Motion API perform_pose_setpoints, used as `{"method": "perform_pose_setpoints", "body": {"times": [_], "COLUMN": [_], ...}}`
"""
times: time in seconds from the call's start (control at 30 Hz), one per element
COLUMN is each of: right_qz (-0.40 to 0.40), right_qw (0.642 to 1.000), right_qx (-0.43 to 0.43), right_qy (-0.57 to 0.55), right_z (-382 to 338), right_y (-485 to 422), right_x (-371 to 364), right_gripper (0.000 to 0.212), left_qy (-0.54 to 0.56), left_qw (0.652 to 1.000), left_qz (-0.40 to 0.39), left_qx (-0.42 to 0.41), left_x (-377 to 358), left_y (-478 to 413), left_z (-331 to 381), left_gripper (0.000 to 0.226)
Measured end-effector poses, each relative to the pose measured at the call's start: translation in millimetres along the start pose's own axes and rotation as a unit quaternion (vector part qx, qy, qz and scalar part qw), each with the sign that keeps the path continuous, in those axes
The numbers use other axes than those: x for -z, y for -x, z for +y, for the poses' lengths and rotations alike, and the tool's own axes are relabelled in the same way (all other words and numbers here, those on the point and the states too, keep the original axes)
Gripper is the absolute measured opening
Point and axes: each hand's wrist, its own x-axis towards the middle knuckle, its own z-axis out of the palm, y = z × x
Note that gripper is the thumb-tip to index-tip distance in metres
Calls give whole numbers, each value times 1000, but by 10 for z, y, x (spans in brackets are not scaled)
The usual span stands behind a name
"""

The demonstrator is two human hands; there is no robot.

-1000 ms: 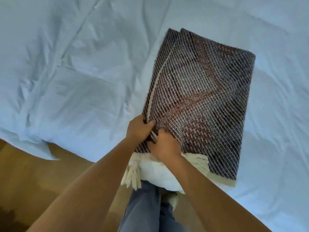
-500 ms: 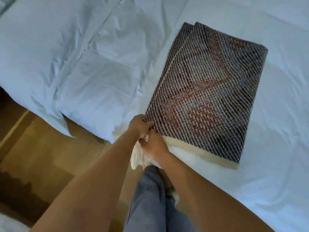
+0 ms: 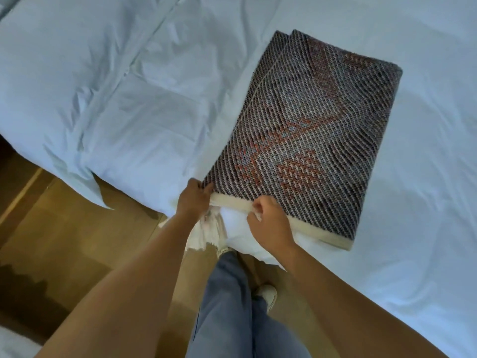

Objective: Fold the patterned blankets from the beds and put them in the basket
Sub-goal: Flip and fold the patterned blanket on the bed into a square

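Note:
A patterned blanket (image 3: 304,130), dark with light diagonal weave and red motifs, lies folded into a long rectangle on the white bed (image 3: 129,86). Its cream hem runs along the near edge, and white fringe (image 3: 206,233) hangs over the bed's side. My left hand (image 3: 193,200) pinches the blanket's near left corner. My right hand (image 3: 268,223) grips the cream hem a little to the right of it, fingers curled over the edge. No basket is in view.
The wrinkled white duvet covers the bed, with one corner (image 3: 98,197) hanging over the side at left. Wooden floor (image 3: 77,241) lies below the bed edge. My legs in blue jeans (image 3: 232,306) stand against the bed.
My hands were together at the blanket's near left corner. The right hand has since slid right along the cream hem, so the hands are now apart. The blanket's edge lies straighter.

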Motion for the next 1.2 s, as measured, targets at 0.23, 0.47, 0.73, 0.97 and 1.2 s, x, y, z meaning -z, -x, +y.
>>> {"method": "perform_pose_setpoints", "body": {"times": [0.23,0.47,0.73,0.97,1.2], "right_qz": [305,341,264,360,272], "right_qw": [927,868,857,893,903], "right_qx": [-213,-359,-424,-262,-324], "right_qy": [43,-40,-127,-64,76], "right_z": [679,720,880,838,891], "right_y": [293,185,79,210,263], "right_x": [429,498,787,1039,800], "right_gripper": [42,80,80,41,66], "left_qy": [-130,-29,-19,-161,-258], "left_qw": [991,996,994,974,964], "left_qz": [-28,-78,11,113,59], "left_qx": [-14,-33,-111,-112,-12], "left_x": [-184,-297,-218,186,-348], "left_y": [17,154,246,97,249], "left_z": [58,220,291,136,109], "left_gripper": [59,27,44,44,61]}}
